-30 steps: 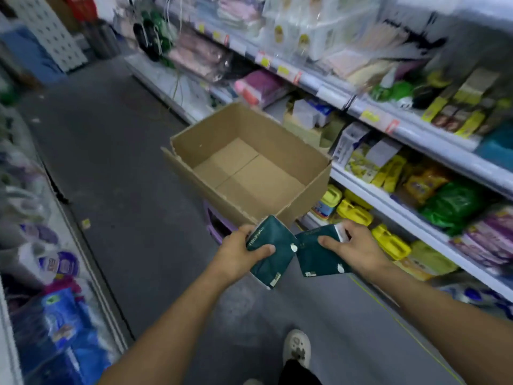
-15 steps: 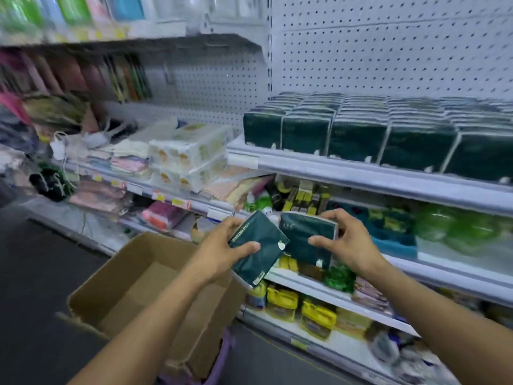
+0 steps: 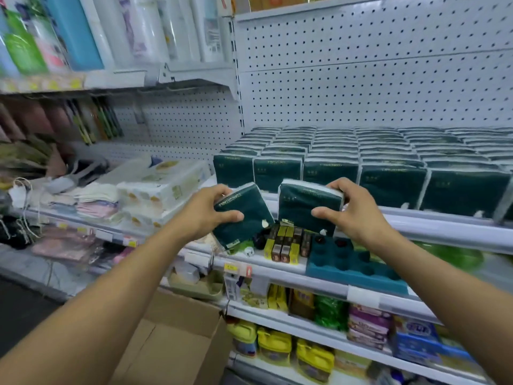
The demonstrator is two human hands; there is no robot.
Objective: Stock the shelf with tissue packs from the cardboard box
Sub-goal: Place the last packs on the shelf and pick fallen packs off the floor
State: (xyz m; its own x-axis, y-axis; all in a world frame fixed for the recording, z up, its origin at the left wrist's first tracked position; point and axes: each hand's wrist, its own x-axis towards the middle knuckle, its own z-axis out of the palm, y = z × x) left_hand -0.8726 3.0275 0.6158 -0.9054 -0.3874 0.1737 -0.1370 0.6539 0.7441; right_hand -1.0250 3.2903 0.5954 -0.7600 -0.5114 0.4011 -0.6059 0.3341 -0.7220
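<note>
Placement step. The left hand [image 3: 206, 213] grips one tissue pack [image 3: 242, 216] and the right hand [image 3: 342, 211] another [image 3: 304, 208], both just before the stocked shelf [image 3: 416, 218]. Next, judged: seat each upright in the near row; cardboard box [image 3: 177, 340] stands below.

In front of me the white shelf [image 3: 416, 226] carries rows of dark green tissue packs [image 3: 388, 168], standing upright from its front edge back to the pegboard and reaching its left end. On the shelf below [image 3: 277, 269], a teal tray with round holes [image 3: 352, 262] sits beside small yellow-and-brown boxes [image 3: 286, 243] near the front edge.
</note>
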